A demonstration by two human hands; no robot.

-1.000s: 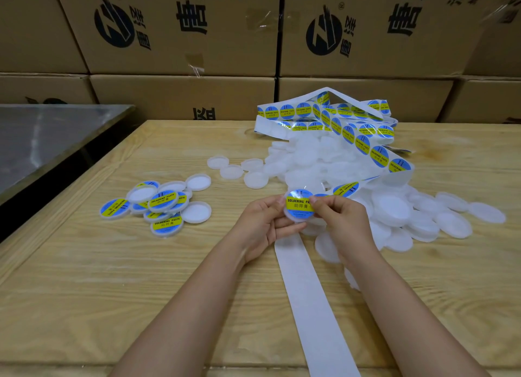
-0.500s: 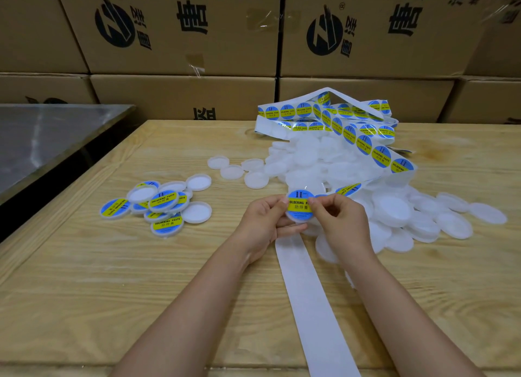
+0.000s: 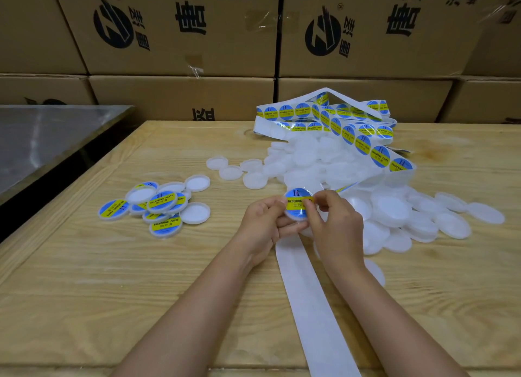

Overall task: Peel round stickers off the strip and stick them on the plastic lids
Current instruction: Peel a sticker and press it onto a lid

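My left hand (image 3: 263,221) grips a white plastic lid from the left and below. On the lid's face sits a round blue and yellow sticker (image 3: 296,201). My right hand (image 3: 337,221) has its thumb and fingers curled onto the sticker's right edge. The sticker strip (image 3: 363,143) winds from a folded heap at the back down toward my hands. Its empty white backing (image 3: 307,292) trails off the front edge of the table. A large pile of bare white lids (image 3: 394,210) lies to the right and behind my hands.
A small heap of stickered lids (image 3: 162,203) lies on the wooden table (image 3: 84,278) to the left, with a few bare lids (image 3: 231,172) scattered behind. Stacked cardboard boxes (image 3: 180,38) wall the back. A metal surface (image 3: 42,142) stands at far left.
The lid with the sticker has tilted and shifted slightly up and left in my hands. My right thumb has slid onto the sticker's right edge.
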